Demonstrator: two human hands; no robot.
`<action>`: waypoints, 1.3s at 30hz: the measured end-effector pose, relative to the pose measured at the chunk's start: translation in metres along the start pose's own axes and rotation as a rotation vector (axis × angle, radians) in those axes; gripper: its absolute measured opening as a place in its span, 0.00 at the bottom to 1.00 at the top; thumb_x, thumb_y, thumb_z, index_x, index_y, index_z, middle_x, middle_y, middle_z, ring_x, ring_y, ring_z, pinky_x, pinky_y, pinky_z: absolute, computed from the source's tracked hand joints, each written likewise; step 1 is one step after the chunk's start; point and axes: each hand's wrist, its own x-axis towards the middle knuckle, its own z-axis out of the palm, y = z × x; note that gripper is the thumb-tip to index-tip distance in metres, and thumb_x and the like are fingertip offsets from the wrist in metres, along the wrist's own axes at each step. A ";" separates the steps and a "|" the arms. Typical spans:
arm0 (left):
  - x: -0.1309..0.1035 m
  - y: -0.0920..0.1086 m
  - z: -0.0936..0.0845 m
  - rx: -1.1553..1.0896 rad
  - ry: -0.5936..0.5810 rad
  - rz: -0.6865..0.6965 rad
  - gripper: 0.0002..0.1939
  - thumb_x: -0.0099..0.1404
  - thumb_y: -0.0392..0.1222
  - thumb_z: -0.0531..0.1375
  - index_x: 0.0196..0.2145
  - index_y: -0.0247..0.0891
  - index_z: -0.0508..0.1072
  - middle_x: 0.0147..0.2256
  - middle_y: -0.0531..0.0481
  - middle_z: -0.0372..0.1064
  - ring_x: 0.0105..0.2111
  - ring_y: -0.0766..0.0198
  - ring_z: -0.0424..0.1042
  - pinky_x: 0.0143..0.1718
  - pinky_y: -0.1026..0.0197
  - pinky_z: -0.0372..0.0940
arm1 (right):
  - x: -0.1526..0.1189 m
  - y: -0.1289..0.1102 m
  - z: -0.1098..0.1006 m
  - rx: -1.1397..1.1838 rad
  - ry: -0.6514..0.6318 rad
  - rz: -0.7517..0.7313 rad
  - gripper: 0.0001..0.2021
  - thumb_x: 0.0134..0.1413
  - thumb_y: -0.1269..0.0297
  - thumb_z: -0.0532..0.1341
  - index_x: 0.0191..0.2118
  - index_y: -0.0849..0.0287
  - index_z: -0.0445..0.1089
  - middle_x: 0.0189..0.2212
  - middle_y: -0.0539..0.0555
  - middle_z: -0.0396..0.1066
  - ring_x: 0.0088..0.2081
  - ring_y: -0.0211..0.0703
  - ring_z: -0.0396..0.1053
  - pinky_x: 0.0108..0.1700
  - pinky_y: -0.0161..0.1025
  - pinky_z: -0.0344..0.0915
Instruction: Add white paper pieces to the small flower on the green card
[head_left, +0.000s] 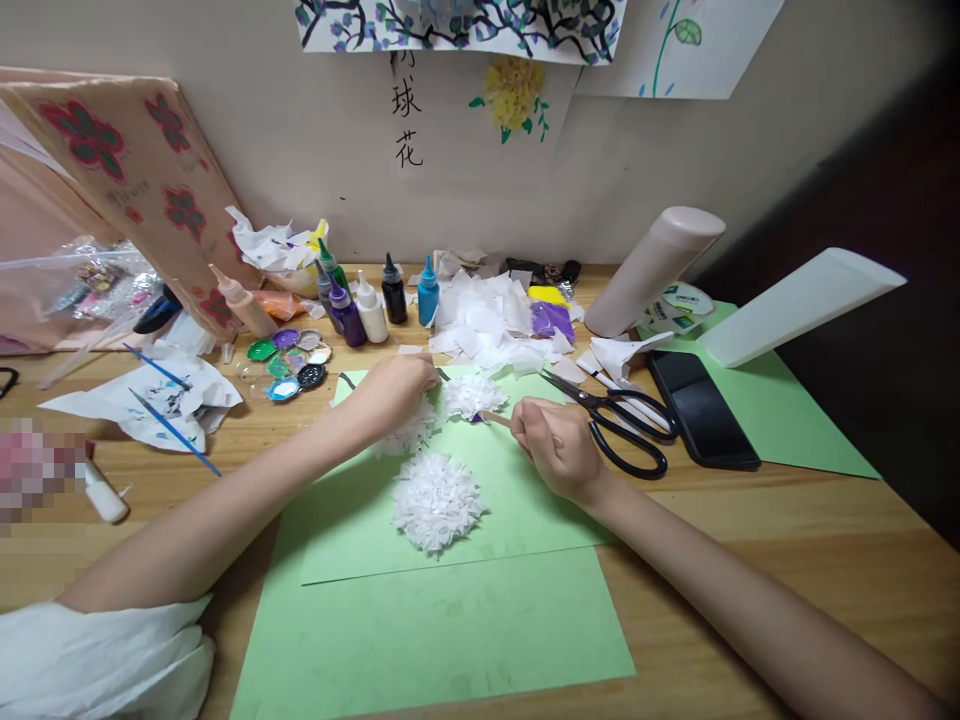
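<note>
Three white ruffled paper flowers lie on a green sheet (pixel 525 510): a near flower (pixel 439 502), a flower at the back right (pixel 475 396), and a left flower (pixel 409 430) partly covered by my left hand (pixel 394 395). That hand is closed over the back of the sheet, its fingertips turned away, so anything between them is hidden. My right hand (pixel 556 445) is closed around a thin light-brown stick (pixel 496 418). The stick's tip, with a bit of purple at it, reaches the lower edge of the back right flower.
Black-handled scissors (pixel 626 420) and a phone (pixel 703 410) lie to the right. White paper squares (pixel 484 315) are piled behind the flowers. Paint bottles (pixel 367 310), a paint palette (pixel 289 360) and two blue brushes (pixel 174 430) are at the left. Two tall bottles stand back right.
</note>
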 end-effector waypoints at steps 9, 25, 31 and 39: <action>-0.003 0.003 -0.010 0.039 -0.103 0.048 0.12 0.58 0.28 0.49 0.24 0.34 0.70 0.29 0.47 0.68 0.28 0.65 0.65 0.28 0.63 0.53 | 0.052 -0.012 -0.006 0.063 -0.098 0.380 0.25 0.62 0.51 0.43 0.16 0.57 0.52 0.09 0.45 0.51 0.16 0.34 0.57 0.24 0.34 0.52; -0.008 0.011 -0.015 0.101 -0.191 0.040 0.16 0.59 0.27 0.45 0.26 0.36 0.70 0.33 0.45 0.69 0.26 0.65 0.64 0.26 0.62 0.52 | -0.021 0.021 -0.017 0.307 0.091 0.127 0.25 0.64 0.60 0.42 0.16 0.58 0.53 0.12 0.48 0.53 0.18 0.35 0.52 0.23 0.37 0.49; -0.008 0.011 -0.016 0.112 -0.212 0.032 0.16 0.59 0.28 0.45 0.27 0.35 0.71 0.33 0.45 0.69 0.26 0.64 0.64 0.26 0.62 0.53 | -0.021 0.016 -0.008 0.104 0.020 -0.199 0.19 0.63 0.69 0.42 0.19 0.58 0.52 0.15 0.48 0.53 0.20 0.35 0.51 0.25 0.37 0.49; -0.008 0.013 -0.018 0.110 -0.235 0.015 0.15 0.60 0.29 0.46 0.27 0.34 0.71 0.33 0.45 0.69 0.27 0.65 0.65 0.27 0.62 0.55 | -0.011 0.018 -0.004 -0.008 -0.007 -0.295 0.17 0.62 0.71 0.43 0.21 0.57 0.51 0.15 0.49 0.53 0.20 0.36 0.50 0.25 0.37 0.49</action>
